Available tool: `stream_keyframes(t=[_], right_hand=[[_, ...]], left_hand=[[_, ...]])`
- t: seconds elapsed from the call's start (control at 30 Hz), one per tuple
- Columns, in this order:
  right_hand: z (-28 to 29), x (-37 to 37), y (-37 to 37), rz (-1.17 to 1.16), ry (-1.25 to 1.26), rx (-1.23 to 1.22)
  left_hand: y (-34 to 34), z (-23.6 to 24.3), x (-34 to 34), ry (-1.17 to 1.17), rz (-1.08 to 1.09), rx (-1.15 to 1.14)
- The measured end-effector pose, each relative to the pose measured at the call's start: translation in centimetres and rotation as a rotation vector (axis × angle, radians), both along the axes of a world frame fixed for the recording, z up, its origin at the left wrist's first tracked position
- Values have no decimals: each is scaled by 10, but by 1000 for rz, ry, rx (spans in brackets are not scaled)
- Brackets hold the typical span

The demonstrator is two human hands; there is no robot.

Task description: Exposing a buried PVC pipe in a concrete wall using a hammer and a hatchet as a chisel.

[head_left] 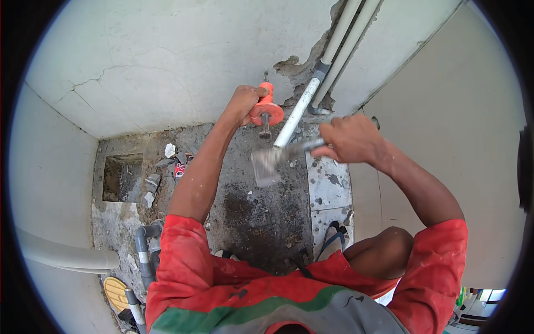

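Note:
In my left hand (246,104) is a chisel with an orange grip and round guard (267,110), its tip pointed at the cracked white wall (167,61) beside a broken channel. My right hand (351,140) is closed on the handle of a hammer, whose motion-blurred head (261,167) is below the chisel's metal butt. A white pipe (296,113) runs down the broken wall channel behind the hammer, alongside a second grey-white pipe (339,67).
A square recess (118,178) in the rough floor is at left, with broken chips (153,182) beside it. Lower left are grey pipe elbows (147,242), a large pipe (67,256) and a yellow disc (115,292). A tiled strip (328,189) borders the right wall.

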State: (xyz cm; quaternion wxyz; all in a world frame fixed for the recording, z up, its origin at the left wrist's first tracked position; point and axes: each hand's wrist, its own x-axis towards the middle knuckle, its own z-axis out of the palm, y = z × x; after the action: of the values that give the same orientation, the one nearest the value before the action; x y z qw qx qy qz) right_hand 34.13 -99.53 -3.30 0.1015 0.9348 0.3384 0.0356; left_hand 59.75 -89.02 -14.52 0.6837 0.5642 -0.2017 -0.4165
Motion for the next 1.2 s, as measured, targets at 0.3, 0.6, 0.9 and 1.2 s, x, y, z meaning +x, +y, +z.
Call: stream_keyframes(t=[0.3, 0.6, 0.9, 1.2], right_hand=[[-1, -4, 15, -362, -25, 47], [5, -20, 31, -341, -75, 55], [-5, -11, 21, -485, -16, 38], [-16, -1, -15, -656, -62, -11]], left_hand=[[1, -10, 0, -34, 33, 30], [7, 0, -1, 16, 35, -2], [2, -9, 0, -28, 72, 46], [0, -5, -1, 93, 19, -28]])
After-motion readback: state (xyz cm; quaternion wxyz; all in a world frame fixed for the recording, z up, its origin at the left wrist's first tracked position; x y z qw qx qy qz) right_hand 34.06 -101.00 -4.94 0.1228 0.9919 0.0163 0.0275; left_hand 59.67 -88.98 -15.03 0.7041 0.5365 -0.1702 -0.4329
